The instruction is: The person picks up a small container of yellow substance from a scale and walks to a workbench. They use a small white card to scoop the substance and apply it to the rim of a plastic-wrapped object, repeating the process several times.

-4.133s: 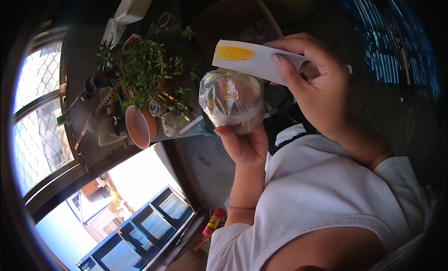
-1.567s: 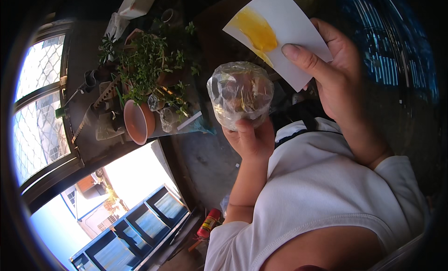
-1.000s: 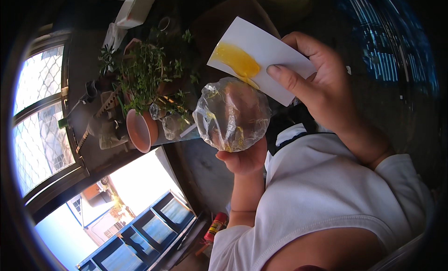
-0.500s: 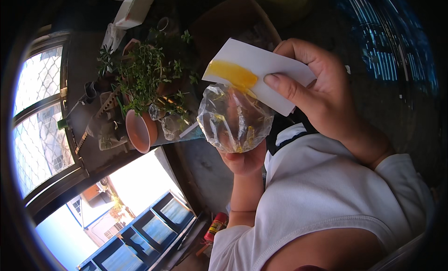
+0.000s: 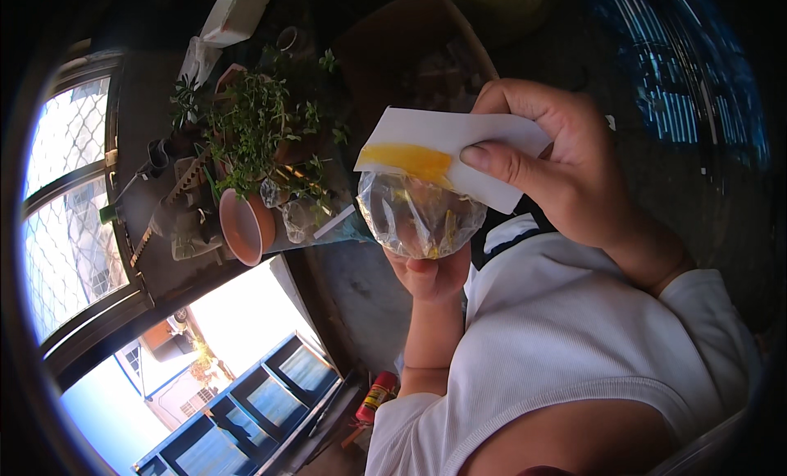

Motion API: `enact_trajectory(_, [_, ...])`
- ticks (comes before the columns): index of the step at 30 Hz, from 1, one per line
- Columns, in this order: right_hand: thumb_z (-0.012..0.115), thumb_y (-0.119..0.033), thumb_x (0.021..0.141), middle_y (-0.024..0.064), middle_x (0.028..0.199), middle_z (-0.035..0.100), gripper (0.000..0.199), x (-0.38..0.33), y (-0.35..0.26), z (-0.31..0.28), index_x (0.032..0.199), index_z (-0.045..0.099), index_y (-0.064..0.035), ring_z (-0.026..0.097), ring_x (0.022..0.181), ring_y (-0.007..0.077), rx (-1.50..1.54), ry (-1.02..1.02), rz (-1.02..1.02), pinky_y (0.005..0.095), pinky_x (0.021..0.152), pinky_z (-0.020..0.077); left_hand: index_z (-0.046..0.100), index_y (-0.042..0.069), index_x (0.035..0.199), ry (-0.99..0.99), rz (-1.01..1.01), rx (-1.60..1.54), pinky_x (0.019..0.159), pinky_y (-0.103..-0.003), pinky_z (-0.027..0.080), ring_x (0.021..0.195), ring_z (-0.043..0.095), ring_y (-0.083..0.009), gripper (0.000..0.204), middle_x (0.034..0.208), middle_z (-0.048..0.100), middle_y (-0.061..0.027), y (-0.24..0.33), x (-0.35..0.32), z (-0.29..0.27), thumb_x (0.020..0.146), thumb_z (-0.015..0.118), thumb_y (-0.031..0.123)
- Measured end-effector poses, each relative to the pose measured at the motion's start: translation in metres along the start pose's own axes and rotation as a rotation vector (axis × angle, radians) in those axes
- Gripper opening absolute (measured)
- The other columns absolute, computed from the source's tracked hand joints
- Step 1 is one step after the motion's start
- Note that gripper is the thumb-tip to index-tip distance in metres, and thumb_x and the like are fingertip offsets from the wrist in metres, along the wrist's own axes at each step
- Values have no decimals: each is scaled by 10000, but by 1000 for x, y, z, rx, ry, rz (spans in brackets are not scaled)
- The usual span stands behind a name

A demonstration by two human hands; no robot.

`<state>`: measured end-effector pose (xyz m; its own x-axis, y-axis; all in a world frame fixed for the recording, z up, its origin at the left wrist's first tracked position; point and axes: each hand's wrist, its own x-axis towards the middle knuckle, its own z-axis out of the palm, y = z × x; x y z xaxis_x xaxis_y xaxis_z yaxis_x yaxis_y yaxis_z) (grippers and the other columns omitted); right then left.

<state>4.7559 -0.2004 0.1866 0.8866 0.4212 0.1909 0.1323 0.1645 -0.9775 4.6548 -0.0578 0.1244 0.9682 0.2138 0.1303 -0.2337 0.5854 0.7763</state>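
Pinched between thumb and fingers, a white card (image 5: 492, 136) is held by my right hand (image 5: 549, 152). A wet-looking yellow smear (image 5: 406, 158) runs along the card's left part, toward its lower edge. Just below, my left hand (image 5: 430, 277) supports a round thing wrapped in clear, crinkled plastic (image 5: 418, 218); its thumb shows at the bottom and the other fingers are mostly hidden. Yellow streaks mark the plastic. The card's lower edge overlaps the plastic's upper rim in view; whether they touch I cannot tell.
To the left stand leafy green plants (image 5: 258, 132) and a terracotta-coloured pot (image 5: 246, 228). A saw (image 5: 168, 209) leans by the barred window (image 5: 74, 197). An open cardboard box (image 5: 410, 45) lies beyond my hands. A red bottle (image 5: 375, 396) sits beside my left arm.
The card has turned to lie more level, and its left end has dropped. The plastic-wrapped thing has tilted, and its upper part now lies behind the card.
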Motion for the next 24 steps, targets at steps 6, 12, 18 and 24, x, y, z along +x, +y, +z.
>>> enact_trajectory(6, [644,-147,816,19,728,588,149,5,-9,-7,826,594,-7,541,685,63,56,-93,152,199,610,422,303,118,1396,-167,70,-104,1108,-439,196,1323,303,-247,789,1422,341,-66,-7,4,-9,791,644,492])
enact_trajectory(12, [669,-117,769,37,793,629,175,1,1,-8,894,622,-4,578,730,87,167,-7,316,212,658,444,322,104,1383,-150,168,-5,1085,-446,255,1291,352,-244,741,1404,363,-78,-11,6,-8,802,670,406])
enact_trajectory(18, [639,-137,787,62,885,651,319,3,0,-12,1056,595,28,609,771,112,429,-69,478,224,721,467,312,68,1375,-20,264,134,1067,-432,302,1260,391,-246,725,1387,375,-95,-19,8,-9,820,661,376])
enact_trajectory(24, [611,-193,819,49,884,639,368,6,-2,-25,1119,562,14,604,744,82,438,16,338,167,605,451,172,66,1432,-67,66,-381,1143,-403,134,1363,237,-206,853,1480,243,-77,-14,19,-5,828,554,530])
